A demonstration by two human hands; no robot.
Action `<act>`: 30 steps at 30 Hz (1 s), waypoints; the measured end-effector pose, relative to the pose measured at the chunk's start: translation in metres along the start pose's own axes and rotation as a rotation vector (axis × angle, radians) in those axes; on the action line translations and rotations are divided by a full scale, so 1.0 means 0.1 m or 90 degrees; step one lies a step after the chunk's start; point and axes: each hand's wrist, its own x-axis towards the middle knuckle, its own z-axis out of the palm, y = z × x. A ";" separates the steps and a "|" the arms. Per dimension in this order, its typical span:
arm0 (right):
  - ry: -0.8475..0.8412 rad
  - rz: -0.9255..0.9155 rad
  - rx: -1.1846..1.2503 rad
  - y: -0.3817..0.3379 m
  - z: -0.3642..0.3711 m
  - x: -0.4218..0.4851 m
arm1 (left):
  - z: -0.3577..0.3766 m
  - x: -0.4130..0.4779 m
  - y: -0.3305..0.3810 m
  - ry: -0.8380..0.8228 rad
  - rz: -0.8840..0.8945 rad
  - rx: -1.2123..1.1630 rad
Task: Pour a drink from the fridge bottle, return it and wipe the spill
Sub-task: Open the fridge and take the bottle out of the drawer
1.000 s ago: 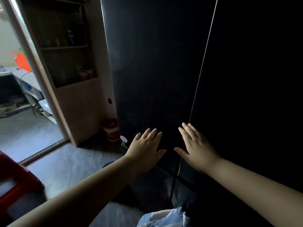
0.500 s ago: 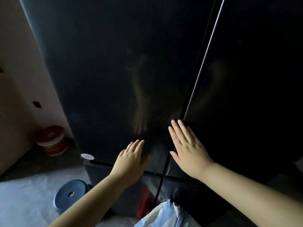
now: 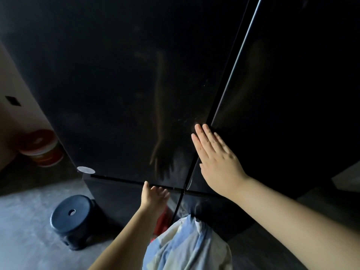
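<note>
Standing at the start: the fridge [image 3: 116,84] before the fingers is closed, bottle unseen, nothing poured. Right hand [image 3: 218,162] lies flat, fingers together; left hand [image 3: 153,197] curls at the door's lower edge, grip unclear.

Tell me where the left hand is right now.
Head view, lower centre: the left hand is at the bottom edge of the left fridge door, below-left of the right hand.

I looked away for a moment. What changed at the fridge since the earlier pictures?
The left hand slid down off the left door to its bottom edge, fingers at the gap; a grip isn't clear. The right hand stayed flat by the seam on the right door. Both doors remain shut.
</note>
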 end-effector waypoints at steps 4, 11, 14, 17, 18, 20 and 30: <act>0.002 -0.007 -0.002 0.02 0.02 0.00 | 0.03 0.19 -0.05 0.015 -0.011 -0.141; 0.001 -0.018 -0.006 0.03 0.06 0.01 | 0.02 0.41 -0.15 0.038 0.024 -0.101; -0.006 -0.018 -0.013 0.03 0.07 0.01 | 0.00 0.50 -0.19 -0.003 -0.001 -0.150; -0.013 -0.013 -0.026 0.02 0.08 0.01 | -0.01 0.57 -0.17 -0.002 0.001 -0.165; -0.013 -0.010 -0.027 0.02 0.08 0.01 | -0.02 0.60 -0.15 -0.001 0.000 -0.168; -0.013 -0.006 -0.029 0.01 0.08 0.02 | -0.03 0.59 -0.12 0.000 -0.016 -0.167; -0.027 0.025 -0.017 -0.09 0.03 -0.01 | -0.12 0.44 -0.12 -0.017 -0.021 -0.226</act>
